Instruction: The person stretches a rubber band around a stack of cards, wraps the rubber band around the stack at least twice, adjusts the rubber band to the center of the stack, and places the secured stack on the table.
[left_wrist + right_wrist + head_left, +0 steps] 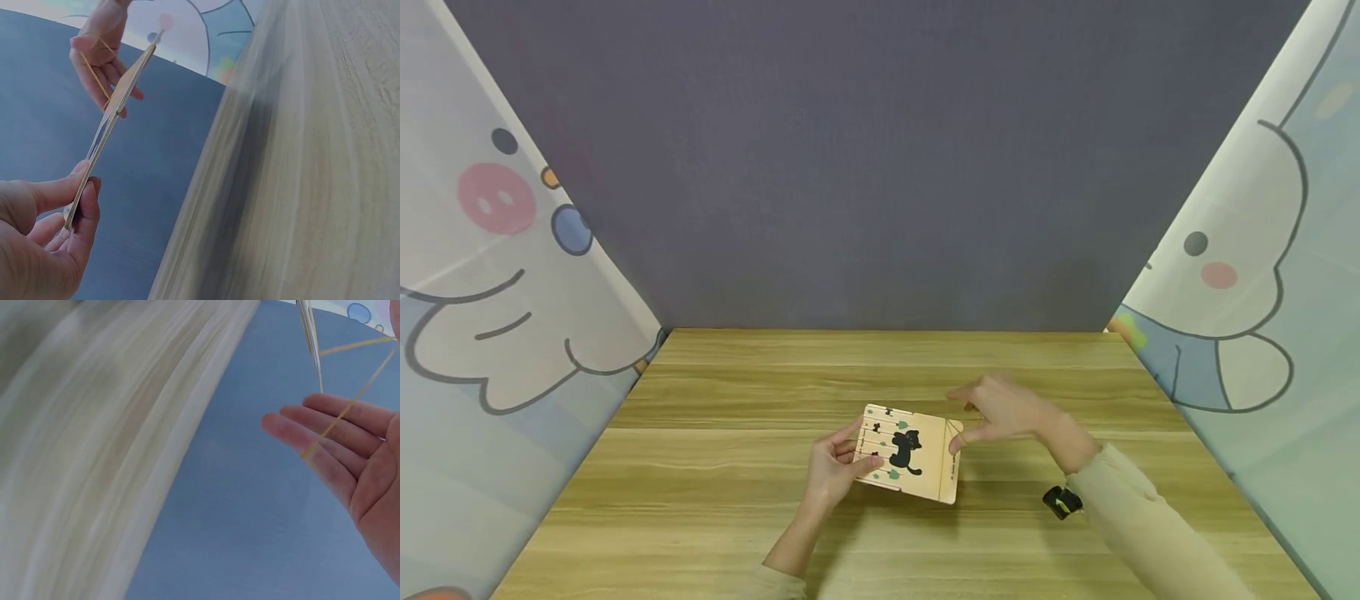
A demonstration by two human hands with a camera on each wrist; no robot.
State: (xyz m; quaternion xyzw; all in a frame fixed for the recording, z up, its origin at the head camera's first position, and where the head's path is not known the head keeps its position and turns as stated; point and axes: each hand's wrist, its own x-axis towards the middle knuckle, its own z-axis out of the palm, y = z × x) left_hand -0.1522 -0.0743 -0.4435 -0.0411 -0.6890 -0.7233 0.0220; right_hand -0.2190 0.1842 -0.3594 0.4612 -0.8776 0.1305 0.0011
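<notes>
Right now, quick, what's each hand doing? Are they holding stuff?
Left hand: closed, holding the cat booklet.
Right hand: open, with a stretched yellow band looped on it.

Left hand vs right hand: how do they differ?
Left hand pinches the cat-print booklet between thumb and fingers; right hand has thumb and fingers apart, elastic band stretched over its thumb. Left hand is at one end, right hand opposite. Both emerge from pale sleeves.

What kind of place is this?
Probably a small staged tabletop booth, though the wider room isn't visible: a wood-grain table, a plain dark panel behind it, and a cartoon-printed hanging on each side, left hanging and right hanging.
</notes>
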